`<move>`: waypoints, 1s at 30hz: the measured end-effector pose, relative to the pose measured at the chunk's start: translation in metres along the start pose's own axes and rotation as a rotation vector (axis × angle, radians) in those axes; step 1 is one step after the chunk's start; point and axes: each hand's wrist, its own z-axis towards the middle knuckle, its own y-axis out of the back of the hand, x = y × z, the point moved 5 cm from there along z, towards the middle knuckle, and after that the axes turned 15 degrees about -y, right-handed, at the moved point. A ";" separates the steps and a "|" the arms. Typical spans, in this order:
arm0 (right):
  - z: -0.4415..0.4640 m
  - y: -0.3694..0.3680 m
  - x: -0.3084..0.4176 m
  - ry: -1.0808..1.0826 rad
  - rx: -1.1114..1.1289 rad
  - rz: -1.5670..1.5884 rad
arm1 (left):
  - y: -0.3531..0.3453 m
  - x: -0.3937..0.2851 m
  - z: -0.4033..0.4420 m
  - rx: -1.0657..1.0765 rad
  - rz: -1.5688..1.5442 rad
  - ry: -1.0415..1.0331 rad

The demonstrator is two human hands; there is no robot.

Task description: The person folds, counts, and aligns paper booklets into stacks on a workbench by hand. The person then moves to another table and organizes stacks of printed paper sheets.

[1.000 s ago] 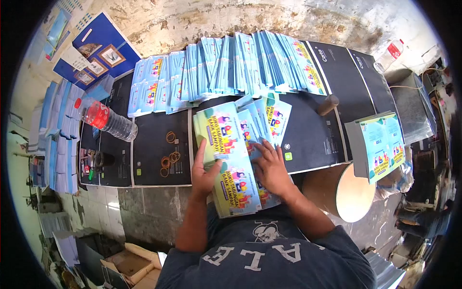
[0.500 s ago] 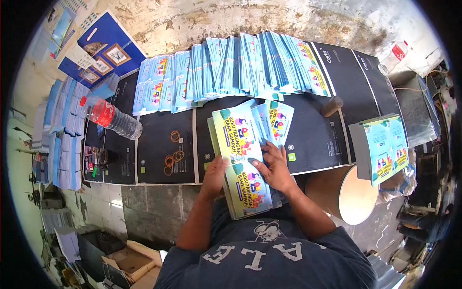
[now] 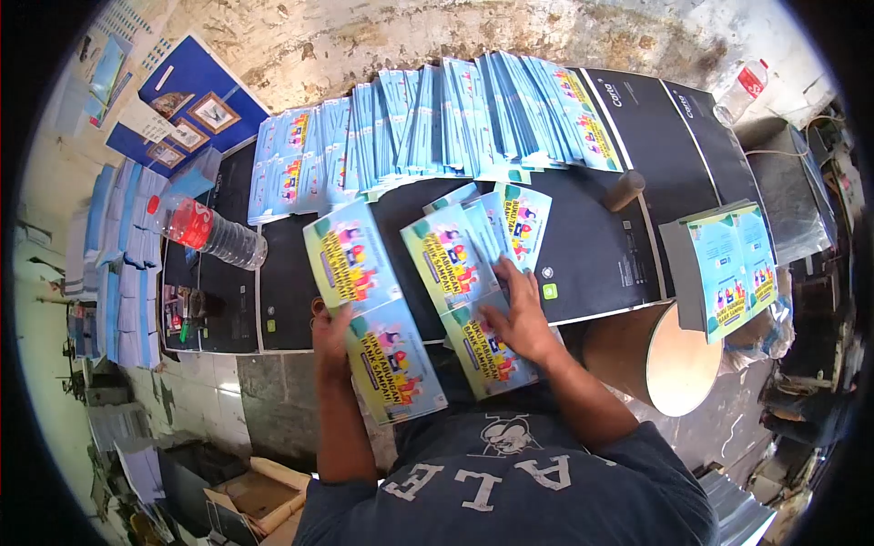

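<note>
My left hand (image 3: 333, 338) grips the left edge of a long printed booklet sheet (image 3: 387, 359), which is tilted and held apart from the others. My right hand (image 3: 523, 318) grips the right edge of another printed sheet (image 3: 451, 264) with its thumb on top. A few more booklets (image 3: 525, 218) lie fanned out on the black table (image 3: 583, 237) just behind the right hand. Along the back of the table runs a long row of overlapping blue booklets (image 3: 419, 127).
A plastic bottle (image 3: 209, 232) lies at the left, with rubber bands beside my left hand. At the right are a brown cylindrical object (image 3: 625, 191) and a booklet stack (image 3: 728, 273). A round drum (image 3: 678, 359) stands below the table edge. Another bottle (image 3: 742, 91) is at the back right.
The sheets that lay together between my hands are now apart. My left hand has moved left with one sheet, while my right hand keeps hold of another.
</note>
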 end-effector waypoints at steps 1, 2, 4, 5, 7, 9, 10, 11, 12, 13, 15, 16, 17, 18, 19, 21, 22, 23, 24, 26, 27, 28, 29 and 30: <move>0.000 -0.003 0.001 0.067 -0.060 -0.034 | 0.000 -0.002 0.003 0.013 0.011 -0.022; 0.001 -0.005 0.000 0.074 -0.055 -0.033 | -0.005 0.007 -0.002 0.020 0.130 0.048; 0.003 -0.007 0.000 0.105 -0.011 -0.222 | -0.035 0.027 -0.005 0.080 0.194 0.054; 0.003 -0.003 0.001 0.088 0.000 -0.142 | -0.044 0.038 -0.011 0.096 0.263 0.075; 0.005 -0.002 0.000 0.073 0.011 -0.137 | -0.069 0.040 -0.014 0.158 0.237 0.088; 0.005 -0.002 0.001 0.049 0.048 -0.113 | -0.073 0.047 -0.015 0.204 0.237 0.139; 0.007 -0.001 -0.001 0.052 0.050 -0.116 | -0.069 0.046 -0.014 0.200 0.234 0.137; 0.010 -0.001 -0.006 0.043 0.041 -0.024 | -0.058 0.041 -0.013 0.096 0.230 0.118; 0.010 0.000 -0.009 0.032 0.031 0.072 | -0.045 0.035 -0.011 -0.006 0.229 0.100; 0.008 -0.001 -0.010 0.028 0.031 0.079 | -0.023 0.031 -0.007 -0.040 0.222 0.112; 0.004 0.000 -0.010 0.029 -0.037 0.047 | -0.010 0.007 -0.001 -0.137 -0.085 0.080; 0.004 0.001 -0.008 0.031 -0.072 0.029 | -0.020 -0.010 0.000 -0.097 -0.218 0.039; 0.002 -0.001 -0.006 0.021 -0.008 0.006 | -0.010 0.002 0.001 -0.036 -0.137 0.049; 0.001 -0.003 -0.006 0.021 -0.001 0.005 | 0.001 0.014 0.002 0.020 -0.059 0.056; 0.001 -0.005 -0.006 0.073 -0.011 -0.102 | -0.006 0.019 0.001 0.055 0.088 0.081; 0.005 -0.011 -0.016 0.087 -0.055 -0.155 | -0.021 0.047 0.000 0.136 0.343 0.114; 0.005 -0.007 -0.010 0.088 -0.057 -0.159 | -0.046 0.043 -0.008 0.157 0.311 0.115; 0.004 -0.003 -0.004 0.075 -0.019 -0.154 | -0.055 0.048 -0.010 0.182 0.282 0.101; 0.003 -0.002 0.000 0.058 0.021 -0.150 | -0.061 0.052 -0.011 0.207 0.252 0.089; 0.007 -0.001 -0.004 0.030 0.029 -0.093 | -0.059 0.049 -0.011 0.158 0.184 0.118; 0.007 -0.001 -0.005 0.034 0.030 -0.058 | -0.054 0.046 -0.010 0.110 0.127 0.148; 0.007 -0.001 -0.006 0.037 0.033 -0.018 | -0.051 0.041 -0.008 0.109 0.131 0.149; 0.006 -0.001 -0.007 0.036 0.045 0.003 | -0.047 0.036 -0.006 0.117 0.096 0.167; 0.006 -0.002 -0.006 0.057 0.040 -0.013 | -0.044 0.033 -0.007 0.120 0.062 0.185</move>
